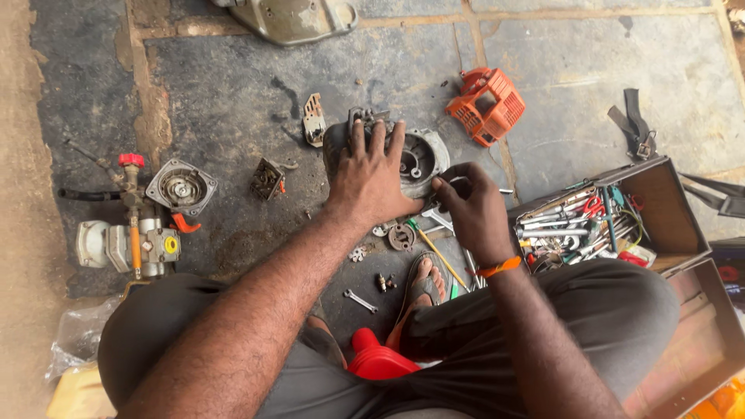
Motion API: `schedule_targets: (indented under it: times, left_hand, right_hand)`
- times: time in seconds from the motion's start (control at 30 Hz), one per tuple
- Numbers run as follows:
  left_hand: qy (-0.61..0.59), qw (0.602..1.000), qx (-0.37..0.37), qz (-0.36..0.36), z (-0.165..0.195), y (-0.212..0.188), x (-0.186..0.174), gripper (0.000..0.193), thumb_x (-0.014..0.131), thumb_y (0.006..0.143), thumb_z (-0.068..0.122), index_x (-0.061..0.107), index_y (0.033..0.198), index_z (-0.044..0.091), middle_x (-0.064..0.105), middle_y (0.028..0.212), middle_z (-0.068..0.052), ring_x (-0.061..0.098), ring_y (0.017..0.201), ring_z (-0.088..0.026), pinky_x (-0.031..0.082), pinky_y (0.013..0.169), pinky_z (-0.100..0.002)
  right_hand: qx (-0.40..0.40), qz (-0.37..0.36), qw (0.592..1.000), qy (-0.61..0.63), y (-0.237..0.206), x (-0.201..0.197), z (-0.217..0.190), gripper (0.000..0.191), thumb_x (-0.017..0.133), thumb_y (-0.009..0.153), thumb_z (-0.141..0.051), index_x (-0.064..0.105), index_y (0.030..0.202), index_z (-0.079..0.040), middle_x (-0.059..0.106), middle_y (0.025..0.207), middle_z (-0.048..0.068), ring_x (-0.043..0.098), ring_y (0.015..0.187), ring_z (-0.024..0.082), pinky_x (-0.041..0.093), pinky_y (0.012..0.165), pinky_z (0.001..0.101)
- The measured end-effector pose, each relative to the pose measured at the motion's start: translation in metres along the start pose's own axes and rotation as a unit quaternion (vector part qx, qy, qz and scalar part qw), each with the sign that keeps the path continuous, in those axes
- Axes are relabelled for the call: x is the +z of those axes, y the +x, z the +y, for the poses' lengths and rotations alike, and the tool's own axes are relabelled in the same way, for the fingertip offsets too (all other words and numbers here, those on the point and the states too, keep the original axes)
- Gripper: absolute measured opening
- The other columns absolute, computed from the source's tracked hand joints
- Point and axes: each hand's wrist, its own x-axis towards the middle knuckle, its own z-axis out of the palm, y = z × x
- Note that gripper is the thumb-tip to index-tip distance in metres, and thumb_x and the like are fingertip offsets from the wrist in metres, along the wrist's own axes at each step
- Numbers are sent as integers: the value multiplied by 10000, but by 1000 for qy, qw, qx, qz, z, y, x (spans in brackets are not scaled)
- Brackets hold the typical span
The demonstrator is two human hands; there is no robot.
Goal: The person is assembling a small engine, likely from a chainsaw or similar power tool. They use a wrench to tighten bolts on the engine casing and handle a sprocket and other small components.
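Pump (128,240) with red knob lies far left on the stone floor (233,85). Left hand (369,174), fingers spread wide, presses flat on a grey metal engine (411,155) (grimy, round opening showing). Right hand (469,206) pinches a thin tool (466,185) beside it. Toolbox (660,209) stands open, right.

A crumpled clear plastic bag (76,335) lies on the ground at the lower left. Just below it sits a yellowish packet (77,394). A round yellow label (171,245) marks the grey pump nearby
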Motion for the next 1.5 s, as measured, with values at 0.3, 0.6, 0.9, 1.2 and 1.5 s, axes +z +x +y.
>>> schedule_targets:
  times: [0.3,0.6,0.9,1.2,1.5]
  left_hand:
    - [12,1000,7,-17,1,-2,0,1411,842,628,793,122,1591,54,240,1588,-282,185,1462,-557,365,1129,-668]
    - [22,999,7,-41,1,3,1,1415,830,648,800,98,1596,46,210,1588,-309,159,1459,-582,341,1127,-702]
    - [24,999,5,-45,2,5,1,1412,859,641,755,105,1593,35,209,1583,-322,186,1443,-588,321,1134,-673]
    - [23,999,26,-8,3,1,1,1374,871,645,725,159,1572,3,268,1538,-337,224,1428,-591,335,1146,-660]
    - [15,999,30,-1,3,0,1,1357,869,653,715,166,1569,2,277,1529,-336,224,1429,-591,345,1134,-661]
  right_hand:
    - [25,-91,984,153,7,-24,-1,286,716,943,-104,553,1172,-49,740,895,118,721,820,151,581,746,297]
    - [-20,-159,966,-204,38,-83,0,256,702,979,-214,741,1217,-128,791,983,104,749,880,168,583,784,352]
    - [-125,-133,966,-181,37,-81,13,234,645,1005,-135,740,1215,-93,752,1066,140,735,948,259,562,815,387]
    - [-97,-167,973,-127,38,-74,7,150,732,941,-144,743,1075,-78,759,1020,81,751,966,197,581,849,348]
    - [-128,-170,965,-154,41,-68,3,154,742,931,-171,735,1056,-80,725,1025,83,729,993,252,577,858,392]
